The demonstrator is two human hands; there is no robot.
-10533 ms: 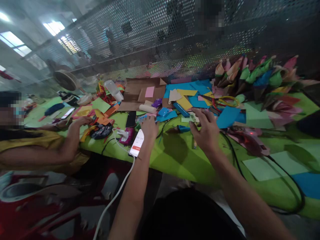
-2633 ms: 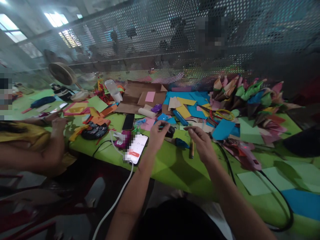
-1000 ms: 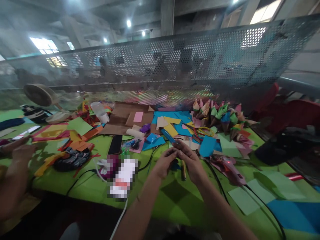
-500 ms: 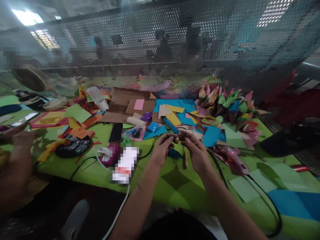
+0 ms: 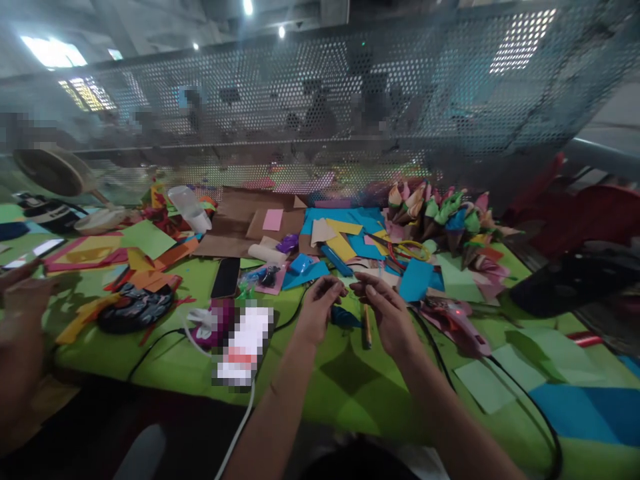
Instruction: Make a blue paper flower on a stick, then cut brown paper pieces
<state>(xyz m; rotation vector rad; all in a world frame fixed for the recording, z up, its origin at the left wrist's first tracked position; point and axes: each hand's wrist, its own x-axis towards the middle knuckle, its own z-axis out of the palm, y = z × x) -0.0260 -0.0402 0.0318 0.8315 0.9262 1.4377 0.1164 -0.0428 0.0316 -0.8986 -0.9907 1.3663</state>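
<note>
My left hand (image 5: 317, 310) is raised over the green-covered table, fingers curled in and thumb pressed to the fingertips. Facing it across a narrow gap is my right hand (image 5: 387, 307), its fingers bent and thumb close against them. Anything pinched in either hand is too small to make out. A crumpled dark blue piece (image 5: 346, 317) lies beneath the hands, with a pencil (image 5: 367, 327) beside it. To the right rests a pink glue gun (image 5: 457, 325) with a lit red light and a black cord.
A phone (image 5: 244, 347) on a white cable lies left, by a purple power socket (image 5: 216, 323). A dark phone (image 5: 226, 277), brown cardboard (image 5: 225, 220), coloured paper and several paper flower cones (image 5: 445, 213) lie farther back. Another person's hand (image 5: 27, 293) is at far left.
The view has shifted slightly, so the table items sit lower and a little left. My hands stay facing each other, their fingertips slightly farther apart.
</note>
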